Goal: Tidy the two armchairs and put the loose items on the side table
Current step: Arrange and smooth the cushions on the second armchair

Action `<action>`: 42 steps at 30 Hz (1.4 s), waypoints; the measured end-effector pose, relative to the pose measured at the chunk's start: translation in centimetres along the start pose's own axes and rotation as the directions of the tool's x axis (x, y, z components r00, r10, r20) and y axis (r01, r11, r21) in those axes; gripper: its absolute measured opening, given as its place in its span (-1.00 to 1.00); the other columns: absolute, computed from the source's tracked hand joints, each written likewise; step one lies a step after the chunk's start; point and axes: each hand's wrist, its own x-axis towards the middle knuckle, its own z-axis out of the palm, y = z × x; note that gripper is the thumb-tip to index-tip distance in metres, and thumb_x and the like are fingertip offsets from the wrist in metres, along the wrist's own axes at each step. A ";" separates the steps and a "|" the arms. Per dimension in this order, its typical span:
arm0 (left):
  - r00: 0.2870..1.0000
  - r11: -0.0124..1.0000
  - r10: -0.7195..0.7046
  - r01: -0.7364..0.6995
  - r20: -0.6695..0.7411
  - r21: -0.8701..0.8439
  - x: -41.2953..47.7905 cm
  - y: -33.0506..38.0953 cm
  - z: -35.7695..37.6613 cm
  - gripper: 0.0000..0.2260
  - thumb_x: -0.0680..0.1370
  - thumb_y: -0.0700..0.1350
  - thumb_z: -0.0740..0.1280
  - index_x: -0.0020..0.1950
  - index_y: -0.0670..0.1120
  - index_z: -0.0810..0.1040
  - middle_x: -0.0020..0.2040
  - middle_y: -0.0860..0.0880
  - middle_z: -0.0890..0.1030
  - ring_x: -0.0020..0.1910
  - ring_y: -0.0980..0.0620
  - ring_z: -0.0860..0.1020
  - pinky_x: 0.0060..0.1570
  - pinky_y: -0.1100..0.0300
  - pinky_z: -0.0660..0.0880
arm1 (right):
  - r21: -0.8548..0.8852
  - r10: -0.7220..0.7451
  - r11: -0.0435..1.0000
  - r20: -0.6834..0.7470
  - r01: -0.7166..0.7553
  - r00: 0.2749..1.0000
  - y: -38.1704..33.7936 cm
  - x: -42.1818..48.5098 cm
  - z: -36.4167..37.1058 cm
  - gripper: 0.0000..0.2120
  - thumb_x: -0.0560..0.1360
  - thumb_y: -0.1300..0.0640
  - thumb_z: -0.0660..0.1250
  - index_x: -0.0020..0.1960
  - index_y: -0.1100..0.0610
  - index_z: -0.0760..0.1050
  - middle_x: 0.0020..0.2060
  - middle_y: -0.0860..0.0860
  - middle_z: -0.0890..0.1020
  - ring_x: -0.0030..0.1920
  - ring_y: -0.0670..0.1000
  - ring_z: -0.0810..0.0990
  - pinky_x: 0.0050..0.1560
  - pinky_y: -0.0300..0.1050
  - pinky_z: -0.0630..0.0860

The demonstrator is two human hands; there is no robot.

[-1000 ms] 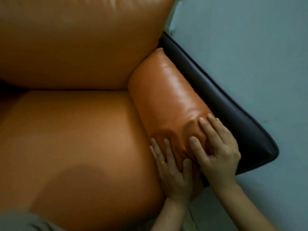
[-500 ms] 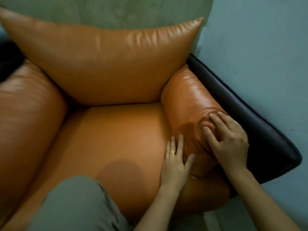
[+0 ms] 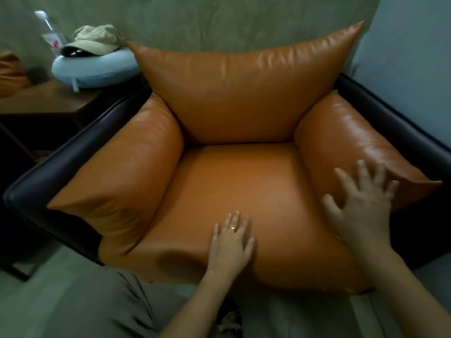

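Note:
An orange leather armchair fills the view, with a dark frame (image 3: 61,164) around it. Its seat cushion (image 3: 234,181) carries my left hand (image 3: 231,245), lying flat near the front edge with straight fingers. My right hand (image 3: 361,206) hovers spread and blurred over the front end of the right arm cushion (image 3: 346,135), holding nothing. The back cushion (image 3: 239,89) stands upright. At the upper left a wooden side table (image 3: 44,101) bears a light blue neck pillow (image 3: 97,69), a beige cap (image 3: 97,40) on top of it and a water bottle (image 3: 50,35).
The left arm cushion (image 3: 127,172) lies along the dark frame. A grey-green wall stands behind the chair, and a pale blue wall is on the right. My knee in grey trousers (image 3: 85,303) is at the bottom left. Part of another orange seat (image 3: 9,69) shows at the far left.
The view has pulled back and now takes in the whole chair and the side table. My left hand has slid from the right arm cushion onto the seat. My right hand has lifted and spread.

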 end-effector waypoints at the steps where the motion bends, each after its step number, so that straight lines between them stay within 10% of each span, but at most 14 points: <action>1: 0.999 1.000 -0.029 0.029 -0.020 -0.009 -1.0 -1.5 -1.2 -0.46 0.65 0.17 0.11 0.62 0.14 0.09 0.65 0.05 0.01 0.62 0.05 -0.07 0.55 -0.01 -0.08 | -0.022 -0.058 0.998 0.071 0.059 0.996 -1.0 -0.9 0.7 -0.35 0.50 -0.11 0.38 0.53 -0.01 0.32 0.58 0.18 0.19 0.61 0.25 -0.07 0.53 0.30 -0.15; 7: 0.937 0.974 0.009 0.071 -0.350 0.215 -6.2 -11.5 -9.4 -0.35 0.55 0.10 0.36 0.59 0.04 0.21 0.63 -0.08 0.11 0.61 -0.08 0.02 0.49 -0.27 -0.02 | 0.061 -0.191 0.981 0.495 0.186 0.848 -6.0 -6.6 5.1 -0.34 0.59 -0.20 0.21 0.61 -0.16 0.05 0.63 0.03 0.00 0.60 0.15 -0.28 0.57 0.24 -0.24; 17: 0.892 0.894 0.003 0.199 -0.452 0.400 -5.3 -19.3 -15.3 -0.14 0.42 0.10 0.52 0.61 0.08 0.15 0.65 -0.07 -0.05 0.62 -0.12 -0.17 0.47 -0.33 0.02 | 0.701 -0.423 0.711 0.490 -0.056 0.763 -23.4 -6.8 6.2 -0.28 0.58 -0.10 0.35 0.58 -0.31 0.01 0.62 -0.11 0.03 0.62 0.04 -0.07 0.55 0.15 0.13; 22: 0.899 0.862 0.087 0.149 -0.430 0.485 -3.5 -22.2 -15.2 -0.15 0.45 0.08 0.49 0.62 0.11 0.10 0.65 -0.05 -0.09 0.60 -0.10 -0.26 0.49 -0.26 0.01 | 0.779 -0.559 0.616 0.537 -0.117 0.632 -33.2 -8.1 10.5 -0.04 0.49 0.20 0.43 0.60 -0.30 -0.09 0.64 -0.03 -0.08 0.61 0.00 0.01 0.47 -0.07 0.28; 26: 0.897 0.850 0.137 0.111 -0.420 0.515 -0.9 -23.6 -15.1 -0.17 0.46 0.08 0.48 0.62 0.11 0.10 0.65 -0.05 -0.10 0.60 -0.10 -0.27 0.51 -0.16 -0.04 | 0.812 -0.504 0.533 0.529 -0.236 0.682 -35.7 -8.6 12.5 0.02 0.44 0.34 0.38 0.61 -0.25 -0.13 0.63 -0.07 -0.18 0.53 -0.16 0.04 0.32 -0.05 0.50; 32: 0.911 0.887 0.103 0.097 -0.400 0.451 2.5 -23.6 -15.0 -0.19 0.46 0.10 0.48 0.61 0.12 0.12 0.65 -0.03 -0.09 0.58 -0.06 -0.30 0.44 -0.14 0.23 | 0.766 -0.455 0.586 0.579 -0.262 0.676 -31.9 -7.1 13.6 -0.03 0.48 0.31 0.41 0.57 -0.34 -0.05 0.63 -0.09 0.00 0.61 0.00 0.04 0.52 0.08 0.29; 39: 0.901 0.915 0.025 0.155 -0.434 0.373 -1.0 -20.5 -13.5 -0.22 0.50 -0.01 0.44 0.62 0.06 0.10 0.65 -0.09 -0.15 0.60 -0.17 -0.24 0.50 -0.24 -0.12 | 0.679 -0.371 0.680 0.644 -0.278 0.669 -24.5 -10.1 10.5 -0.15 0.57 0.15 0.40 0.59 -0.29 -0.06 0.61 -0.09 0.10 0.59 -0.01 0.07 0.54 0.02 0.17; 42: 0.904 0.975 0.028 0.070 -0.427 0.212 -5.4 -19.8 -9.3 -0.30 0.54 -0.01 0.38 0.62 0.01 0.15 0.65 -0.11 -0.07 0.62 -0.15 -0.13 0.51 -0.23 0.02 | 0.592 -0.353 0.799 0.610 -0.111 0.710 -23.4 -11.9 10.8 -0.27 0.61 -0.03 0.31 0.62 -0.19 -0.04 0.61 -0.09 0.09 0.61 -0.01 -0.08 0.57 0.05 -0.09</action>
